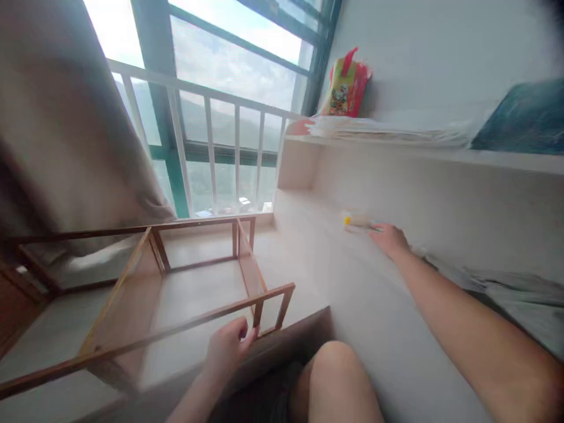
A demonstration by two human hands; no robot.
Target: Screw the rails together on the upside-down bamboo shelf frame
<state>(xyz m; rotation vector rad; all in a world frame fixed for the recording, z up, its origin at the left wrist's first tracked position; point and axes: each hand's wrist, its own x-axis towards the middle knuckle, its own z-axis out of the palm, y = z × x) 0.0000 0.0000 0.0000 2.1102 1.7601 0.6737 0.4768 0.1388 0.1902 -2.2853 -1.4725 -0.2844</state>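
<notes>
My right hand [390, 238] reaches far out over the white surface. Its fingers are drawn together at the near end of a small pale rod with a yellow end [350, 221]; blur hides the rod's exact kind. Lower down, my left hand [231, 342] is curled, its fingertips against a short post of a brown wooden rack [198, 312]. The rack lies along the left, an open frame with crosswise panels and short posts. Part of the left hand's grip is hidden.
A white railing [207, 126] stands before the window, beside a grey-brown curtain [74, 111]. On the wall shelf [414, 148] are papers [388, 129], a red and green bag [346, 88] and a dark teal item [522, 120]. Crumpled grey material [520, 294] lies at right. My knee [339, 376] is below.
</notes>
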